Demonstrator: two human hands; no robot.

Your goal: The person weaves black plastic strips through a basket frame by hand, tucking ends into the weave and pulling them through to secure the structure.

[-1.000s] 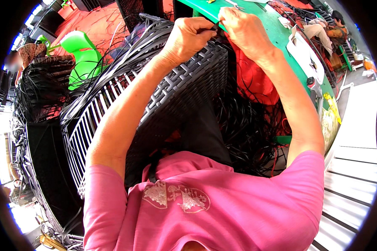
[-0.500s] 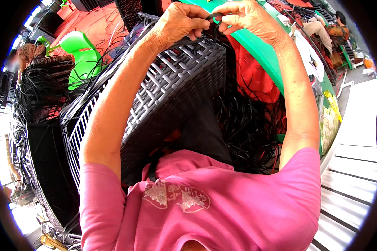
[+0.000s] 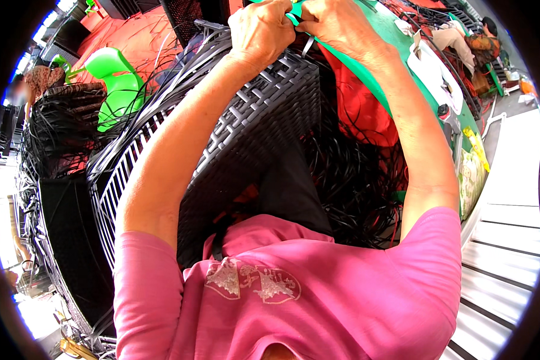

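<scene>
Close together at the top edge, my left hand [image 3: 261, 31] and my right hand [image 3: 342, 29] are both closed, fingers curled in a pinch. A narrow black plastic strip [image 3: 308, 46] shows as a short end below the right fingers; the rest is hidden by the hands. Green shows in the small gap between them, and I cannot make out its exact edge there. Just below my hands is the corner of a woven black wicker piece [image 3: 276, 90], with rows of strips crossing its frame. It leans across my lap, under my left forearm.
Loose black strips [image 3: 354, 186] lie heaped right of the wicker piece, beside red cloth [image 3: 363, 108]. A green table [image 3: 402, 51] curves behind my right forearm, bearing white items. A green chair [image 3: 117, 81] stands far left on red flooring. White slats [image 3: 510, 240] run along the right.
Both hands have moved up and slightly toward each other. The black strip that looped visibly between my fingertips is now mostly covered by my curled fingers.
</scene>
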